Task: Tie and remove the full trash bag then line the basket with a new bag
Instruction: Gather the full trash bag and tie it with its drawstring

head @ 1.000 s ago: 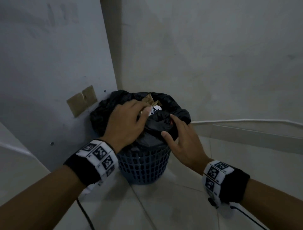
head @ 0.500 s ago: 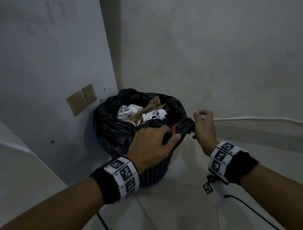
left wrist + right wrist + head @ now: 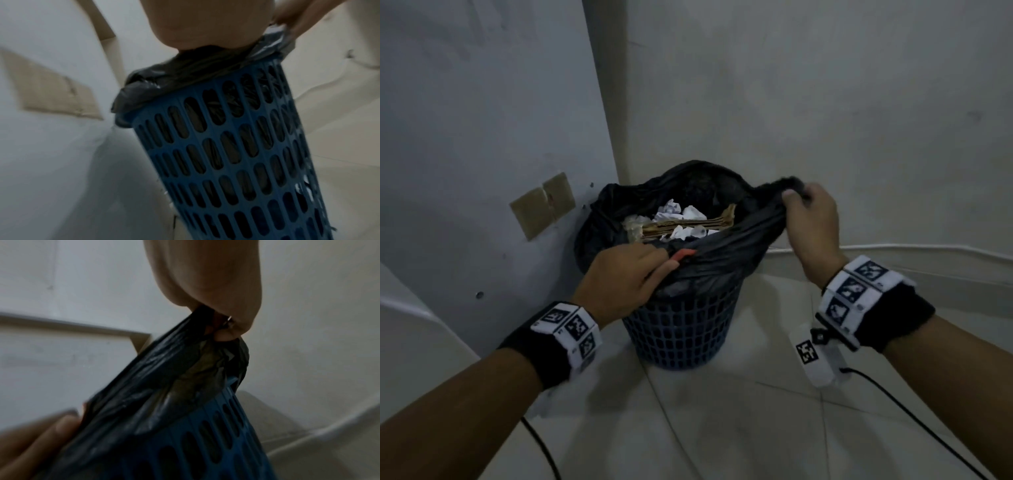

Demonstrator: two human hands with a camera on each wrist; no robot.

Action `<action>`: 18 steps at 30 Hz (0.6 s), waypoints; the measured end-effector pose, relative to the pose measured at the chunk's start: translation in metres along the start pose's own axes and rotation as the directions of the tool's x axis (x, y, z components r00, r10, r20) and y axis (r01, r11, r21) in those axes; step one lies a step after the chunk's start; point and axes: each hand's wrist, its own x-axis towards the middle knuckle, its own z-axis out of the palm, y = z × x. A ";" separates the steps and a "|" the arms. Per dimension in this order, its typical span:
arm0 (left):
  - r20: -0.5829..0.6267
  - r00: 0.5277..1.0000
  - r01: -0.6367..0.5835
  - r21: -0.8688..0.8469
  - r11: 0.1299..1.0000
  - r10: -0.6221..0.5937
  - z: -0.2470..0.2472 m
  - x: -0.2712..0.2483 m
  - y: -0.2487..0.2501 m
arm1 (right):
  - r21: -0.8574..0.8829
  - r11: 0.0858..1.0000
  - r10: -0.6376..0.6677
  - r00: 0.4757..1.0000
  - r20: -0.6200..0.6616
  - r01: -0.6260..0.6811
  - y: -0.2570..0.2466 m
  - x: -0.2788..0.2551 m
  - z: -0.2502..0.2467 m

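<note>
A blue perforated basket (image 3: 681, 329) stands in a wall corner, lined with a black trash bag (image 3: 726, 253) full of crumpled white paper (image 3: 674, 214) and brown cardboard (image 3: 688, 224). My left hand (image 3: 626, 277) grips the bag's near rim, where a red drawstring (image 3: 683, 254) shows at the fingertips. My right hand (image 3: 810, 222) holds a bunched part of the right rim, lifted above the basket. From the left wrist, the basket (image 3: 236, 154) and bag (image 3: 185, 73) sit under the palm. The right wrist view shows the stretched bag (image 3: 164, 378) pinched at the fingers over the basket (image 3: 205, 443).
Grey walls close in behind and to the left, with tan patches (image 3: 542, 205) on the left wall. A white cable (image 3: 893, 247) runs along the right wall's base. Pale floor tiles (image 3: 722, 428) spread in front of the basket. Black cords trail from both wristbands.
My left hand left the top of the trash and took the near rim at the red drawstring. My right hand gripped the right rim and raised it, uncovering the paper and cardboard.
</note>
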 end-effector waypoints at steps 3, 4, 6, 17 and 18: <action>-0.048 0.997 0.066 0.063 0.996 -0.063 -0.003 -0.003 -0.020 | -0.315 0.862 -0.345 0.915 0.210 0.397 0.006 -0.018 0.016; -0.046 0.995 0.091 0.105 0.990 -0.086 -0.005 -0.006 -0.028 | -0.346 0.805 -0.388 0.869 0.306 0.482 0.012 -0.023 0.020; -0.038 0.988 0.154 0.197 0.968 -0.149 -0.009 -0.014 -0.040 | -0.351 0.736 -0.387 0.785 0.484 0.579 0.021 -0.032 0.025; -0.112 0.939 0.331 0.026 0.943 -0.326 -0.004 -0.003 0.014 | -0.556 0.433 -0.369 0.702 0.610 0.710 0.005 -0.098 0.041; -0.097 0.941 0.326 -0.002 0.945 -0.325 -0.002 -0.001 0.019 | -0.532 0.476 -0.377 0.709 0.596 0.700 0.004 -0.102 0.042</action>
